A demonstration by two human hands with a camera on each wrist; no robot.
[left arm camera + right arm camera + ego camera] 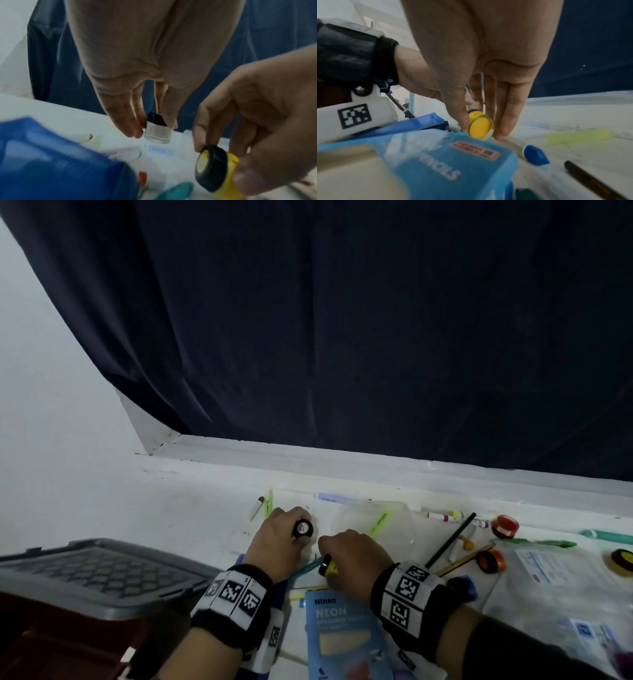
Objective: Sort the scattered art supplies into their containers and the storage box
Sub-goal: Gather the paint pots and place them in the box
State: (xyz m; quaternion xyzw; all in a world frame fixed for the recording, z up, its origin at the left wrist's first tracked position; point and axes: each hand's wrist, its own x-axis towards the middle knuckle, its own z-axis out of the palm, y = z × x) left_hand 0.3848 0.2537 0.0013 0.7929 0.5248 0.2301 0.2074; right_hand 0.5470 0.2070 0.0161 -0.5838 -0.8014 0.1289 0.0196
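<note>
My left hand [291, 532] pinches a small white paint jar [157, 134] with a black cap [302, 529], just above the white table. My right hand [346, 556] grips a small yellow paint jar [480, 127] with a black cap [212, 167], tilted on its side above the blue pencil box [342, 635]. The two hands are close together. A grey lidded storage box [102, 573] sits at the left. A clear plastic container [373, 522] lies just beyond my right hand, with a green highlighter [378, 523] on it.
Markers [445, 515], a black pencil [448, 539], a red jar [505, 526], an orange tape roll [491, 561], a yellow-black tape roll [621, 559] and teal pens [541, 542] lie scattered to the right. Clear pouches [565, 594] are at the far right. A dark curtain hangs behind the table.
</note>
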